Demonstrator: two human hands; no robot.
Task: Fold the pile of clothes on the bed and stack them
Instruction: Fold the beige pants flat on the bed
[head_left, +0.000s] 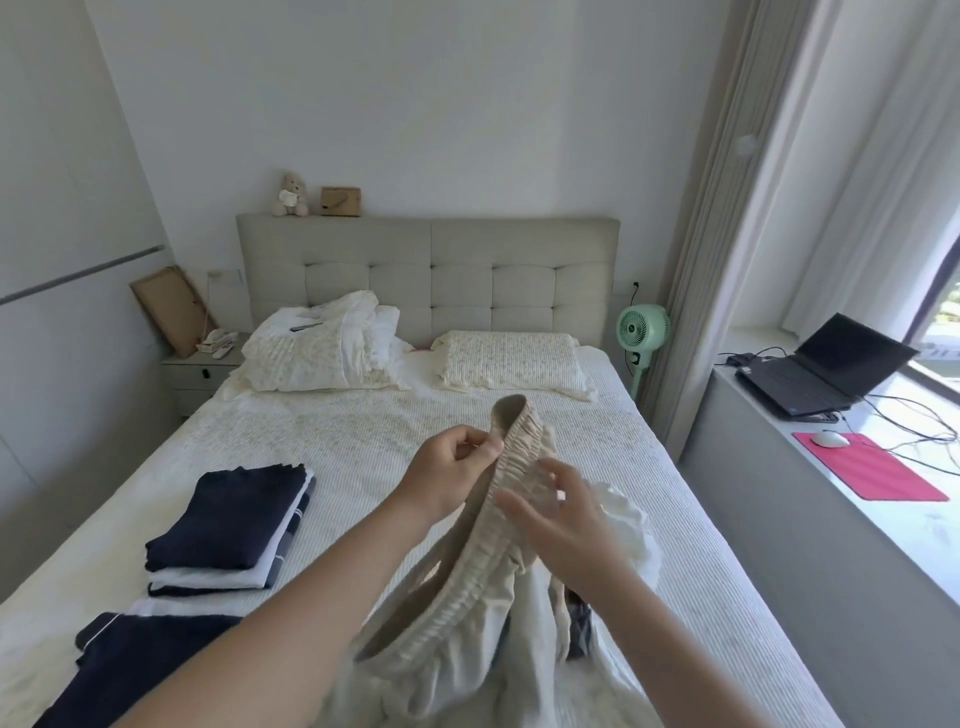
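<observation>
The left hand (457, 470) was raised over the middle of the bed (363, 441), forearm reaching up from the lower left, its thumb and curled fingers pinching the elastic waistband of a pair of beige trousers (467, 613). The right hand (561, 519) hovered just beside the waistband on its right, fingers spread and relaxed, grasping nothing; whether the fingertips touched the cloth could not be told. The waistband ran as a long loop from the foot edge of the bed up toward the headboard, its far end folded over above the left hand, the rest of the trousers hanging down toward the foot edge. A crumpled white garment (628, 525) lay behind the right hand. A stack of folded clothes (234, 525), dark over white, sat near the bed's left edge.
</observation>
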